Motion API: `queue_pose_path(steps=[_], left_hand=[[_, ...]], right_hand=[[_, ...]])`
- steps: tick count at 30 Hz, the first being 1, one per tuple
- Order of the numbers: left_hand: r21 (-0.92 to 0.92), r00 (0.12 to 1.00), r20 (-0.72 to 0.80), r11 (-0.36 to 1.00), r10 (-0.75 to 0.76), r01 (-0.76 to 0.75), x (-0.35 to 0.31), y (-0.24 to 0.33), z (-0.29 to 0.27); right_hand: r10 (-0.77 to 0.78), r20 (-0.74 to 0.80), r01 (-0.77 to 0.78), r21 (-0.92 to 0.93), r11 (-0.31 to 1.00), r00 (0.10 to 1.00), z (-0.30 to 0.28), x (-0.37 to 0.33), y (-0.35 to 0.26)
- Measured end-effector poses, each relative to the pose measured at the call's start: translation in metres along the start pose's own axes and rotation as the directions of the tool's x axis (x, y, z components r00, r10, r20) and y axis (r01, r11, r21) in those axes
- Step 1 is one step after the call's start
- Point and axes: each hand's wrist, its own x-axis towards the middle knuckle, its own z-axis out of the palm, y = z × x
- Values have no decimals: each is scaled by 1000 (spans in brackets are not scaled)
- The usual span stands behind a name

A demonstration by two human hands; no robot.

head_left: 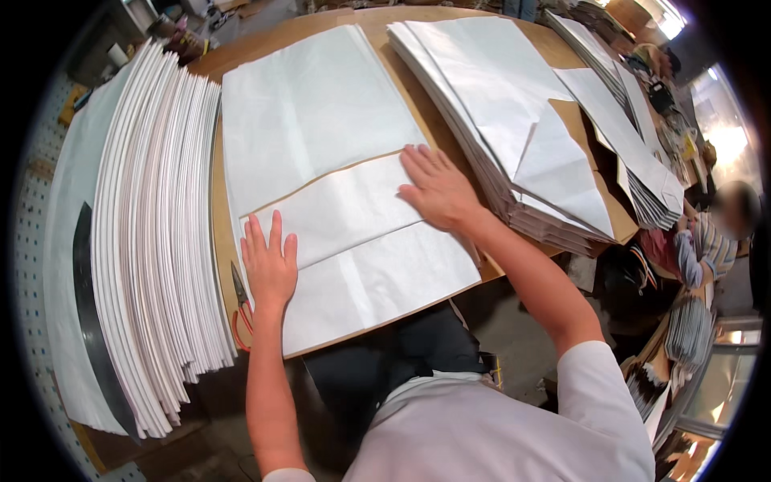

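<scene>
A large white paper bag [361, 273] with brown edges lies flat on the table before me, its near part creased crosswise. More white sheet [313, 112] stretches beyond its far brown edge. My left hand [270, 261] rests on the bag's left side, fingers stretched and slightly spread. My right hand [440, 189] lies flat on its right side, fingertips at the brown edge. Neither hand grips anything. Close to my left hand, at the table's edge, is a pair of scissors [242, 309] with red-orange handles.
A thick row of white folded bags [152, 241] stands at the left, with a black strip [84, 297] on its outer side. A stack of white bags [490, 96] lies right, with opened brown-lined ones [582, 145] beyond. Another person [711, 241] is at the far right.
</scene>
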Motion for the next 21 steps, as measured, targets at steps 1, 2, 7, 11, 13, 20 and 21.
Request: queue_pose_path(steps=[1,2,7,11,13,20,21], left_hand=[[20,999,-31,1000,19,-18,1,-2,0],[14,1000,-23,1000,4,-4,1,-1,3],[-3,998,-23,998,-58,58,-1,1,1],[32,996,-17,996,-83,83,1,5,1],[-25,996,-18,996,-83,83,2,2,2],[-13,996,21,996,-88,88,7,-3,-5],[7,996,19,996,-90,90,6,-1,-5]], right_hand=[[10,3,-10,35,999,1000,1,-6,5],[16,7,-16,1,1000,1000,4,-9,9],[48,15,-48,-7,999,999,11,-10,4],[56,41,-58,51,997,998,12,-8,6],[53,28,-54,61,997,998,12,-7,7],[52,33,-53,38,998,998,15,-6,10],[50,34,-51,40,998,998,14,-6,10]])
